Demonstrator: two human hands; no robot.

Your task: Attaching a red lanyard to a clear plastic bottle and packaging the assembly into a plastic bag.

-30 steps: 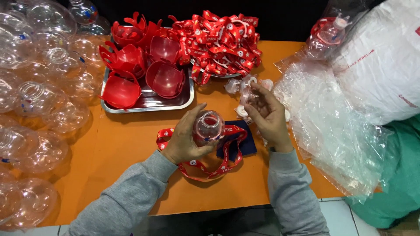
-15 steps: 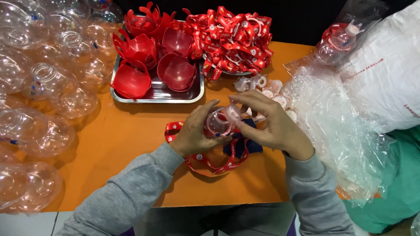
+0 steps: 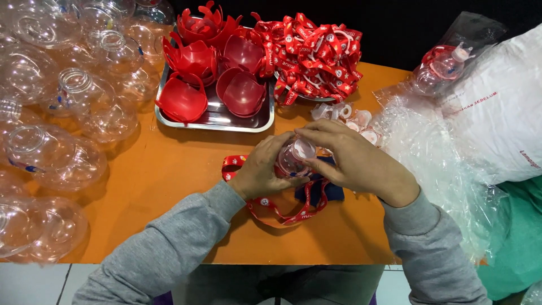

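Centrally, over the orange worktop (image 3: 141, 186), both hands meet on a small clear plastic bottle (image 3: 293, 158) with a pale cap. Left hand (image 3: 261, 172) cups the bottle from the side, its fingers curled tight round it; right hand (image 3: 353, 161) covers the top, its fingers closed on the cap. Beneath them lie a red printed strap (image 3: 276, 212) and a dark blue cloth (image 3: 327, 189). Farther back stands a metal tray (image 3: 217, 121) of red plastic bowls (image 3: 240, 90), beside a heap of red straps (image 3: 313, 53). Clear round bottles (image 3: 53, 152) crowd the left edge; crumpled plastic bags (image 3: 435, 164) lie to the right, with small white caps (image 3: 353, 118) near them.
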